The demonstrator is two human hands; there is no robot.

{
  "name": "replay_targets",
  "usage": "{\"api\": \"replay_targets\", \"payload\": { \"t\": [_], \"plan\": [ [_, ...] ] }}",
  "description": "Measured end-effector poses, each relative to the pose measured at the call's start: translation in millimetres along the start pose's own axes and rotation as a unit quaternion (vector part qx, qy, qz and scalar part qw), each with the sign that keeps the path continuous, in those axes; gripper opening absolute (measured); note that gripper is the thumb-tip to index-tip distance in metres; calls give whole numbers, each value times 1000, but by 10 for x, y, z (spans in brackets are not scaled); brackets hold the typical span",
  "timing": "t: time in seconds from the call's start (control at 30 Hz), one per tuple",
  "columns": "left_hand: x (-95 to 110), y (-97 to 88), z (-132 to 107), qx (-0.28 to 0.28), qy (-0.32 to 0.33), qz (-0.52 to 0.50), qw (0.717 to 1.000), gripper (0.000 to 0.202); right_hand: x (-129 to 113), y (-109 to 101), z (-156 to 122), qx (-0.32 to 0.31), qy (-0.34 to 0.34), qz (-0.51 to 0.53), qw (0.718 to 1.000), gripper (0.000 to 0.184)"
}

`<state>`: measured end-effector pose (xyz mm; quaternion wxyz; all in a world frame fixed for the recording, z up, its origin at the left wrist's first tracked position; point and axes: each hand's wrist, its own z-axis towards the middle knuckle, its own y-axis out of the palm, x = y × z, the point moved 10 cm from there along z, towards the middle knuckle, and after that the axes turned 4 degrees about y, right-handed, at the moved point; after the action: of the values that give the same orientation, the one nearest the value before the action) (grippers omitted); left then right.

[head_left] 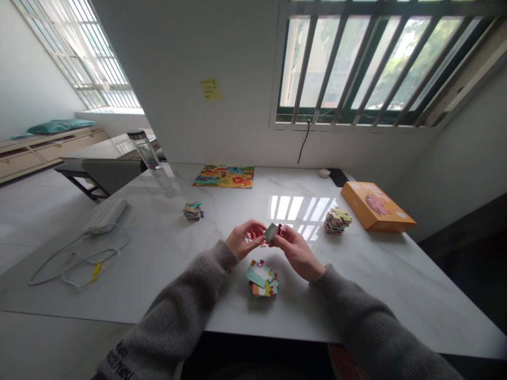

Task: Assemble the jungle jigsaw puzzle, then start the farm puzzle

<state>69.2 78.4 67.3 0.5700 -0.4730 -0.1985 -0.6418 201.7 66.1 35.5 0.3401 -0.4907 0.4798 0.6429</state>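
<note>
Right hand (pixel 298 253) in a tight, narrow grip on a small green jigsaw piece (pixel 271 232), pinched at the fingertips, high over the worktop (pixel 166 264). Left hand (pixel 242 240) just beside that piece, on its left, fingers curled in close. Some red between those fingers, but no telling if held. Messy pile of pieces (pixel 262 281) just below both hands, nearer the camera.
</note>
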Motion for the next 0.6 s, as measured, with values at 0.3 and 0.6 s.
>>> {"api": "replay_targets", "payload": {
  "t": [0.3, 0.6],
  "plan": [
    [153, -88, 29, 10, 76, 96, 992, 18, 27, -105, 1, 27, 25, -76, 996, 36],
    [478, -4, -56, -11, 213, 233, 949, 30, 99, -144, 17, 34, 18, -17, 999, 32]
  ]
}}
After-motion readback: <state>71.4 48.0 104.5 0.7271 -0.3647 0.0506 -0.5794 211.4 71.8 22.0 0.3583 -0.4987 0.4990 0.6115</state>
